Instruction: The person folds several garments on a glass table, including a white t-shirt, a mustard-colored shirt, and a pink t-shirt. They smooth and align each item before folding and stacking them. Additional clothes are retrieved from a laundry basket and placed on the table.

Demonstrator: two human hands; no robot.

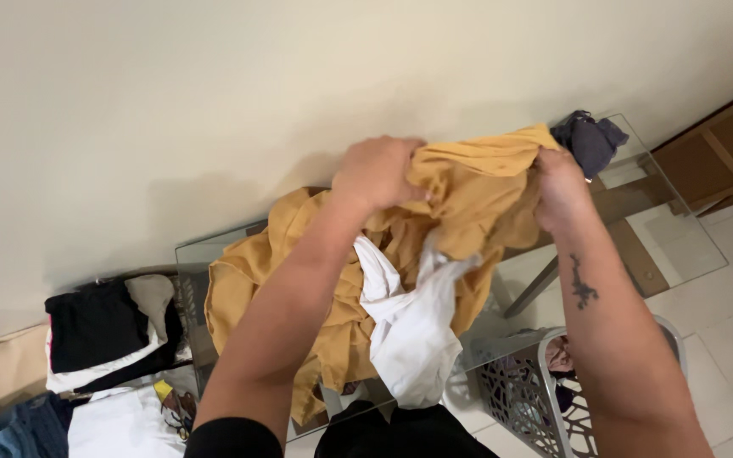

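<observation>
Both hands grip soft mustard cloth (468, 182) above a glass table (680, 246): left hand (377, 172) and right hand (560, 188) closed on bunched folds. White fabric (413, 326) hangs below, wrinkled. Near the table's far edge sits a dark bundle (589, 140); a grey basket (523, 386) stands beside. Forearms reach forward, raised.

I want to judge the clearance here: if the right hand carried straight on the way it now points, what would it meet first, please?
Probably the dark grey garment bunched on the glass table, just beyond the right hand, which grips the mustard-yellow garment. Depth is unclear from this one view.
</observation>
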